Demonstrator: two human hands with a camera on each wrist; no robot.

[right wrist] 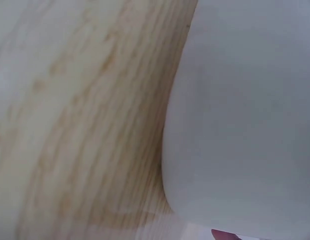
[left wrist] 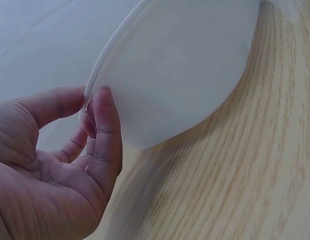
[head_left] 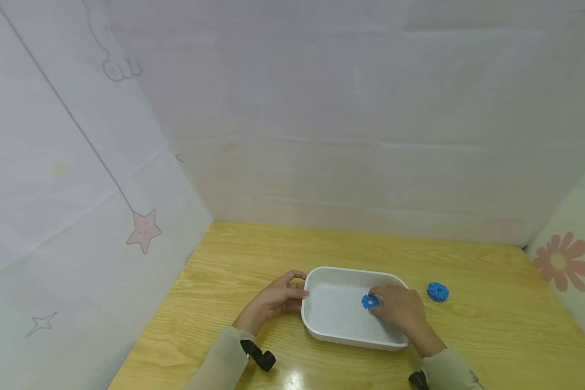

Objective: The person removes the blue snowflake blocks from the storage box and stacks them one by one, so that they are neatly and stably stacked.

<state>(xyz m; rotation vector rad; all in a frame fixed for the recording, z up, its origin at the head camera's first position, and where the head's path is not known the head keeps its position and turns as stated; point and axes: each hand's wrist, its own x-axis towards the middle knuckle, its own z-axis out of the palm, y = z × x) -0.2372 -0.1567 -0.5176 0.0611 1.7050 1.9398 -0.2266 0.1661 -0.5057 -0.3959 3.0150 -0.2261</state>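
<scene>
A white rectangular plastic tub (head_left: 341, 311) with rounded corners sits on the wooden table. My left hand (head_left: 283, 297) is at its left end, and the left wrist view shows thumb and fingers pinching the tub's rim. Reaching over the right end, my right hand (head_left: 400, 309) holds a blue snowflake-shaped disc (head_left: 370, 301) between thumb and fingers, over the tub's inside. Farther right on the table lies a small stack of similar blue discs (head_left: 437, 292). In the right wrist view the tub's outer wall (right wrist: 240, 125) fills one side, and the hand is almost wholly hidden.
The light wooden table (head_left: 253, 244) runs back to a pale cloth wall (head_left: 346, 135). A cloth printed with a pink star (head_left: 144, 231) hangs along the left side, and one with a pink flower (head_left: 563, 261) along the right.
</scene>
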